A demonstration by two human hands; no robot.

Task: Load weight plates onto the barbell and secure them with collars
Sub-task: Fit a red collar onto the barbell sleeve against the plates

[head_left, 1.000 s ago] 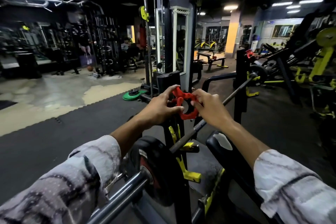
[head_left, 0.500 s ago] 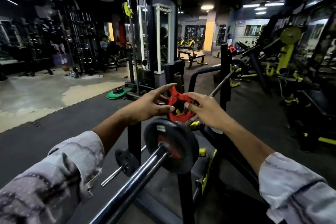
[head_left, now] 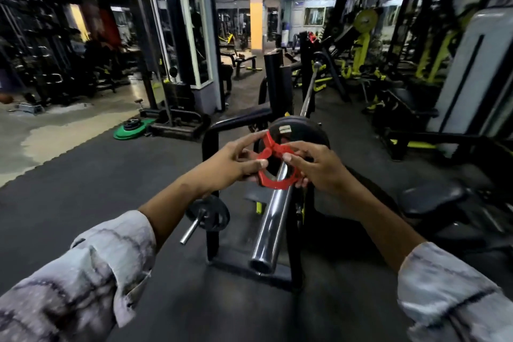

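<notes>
Red collar (head_left: pixel 273 166) between two hands

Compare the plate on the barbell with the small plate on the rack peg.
The black plate on the barbell sleeve looks larger; the small plate on the peg looks smaller. The first sits higher, behind the red collar that both hands hold; the second hangs lower left, untouched. Both are dark and round.

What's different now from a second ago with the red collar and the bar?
The red collar, held up off the bar a second ago, is now ringed around the barbell sleeve, short of the black weight plate. The left hand and right hand both kept their hold on it. The plate stayed on the sleeve.
</notes>
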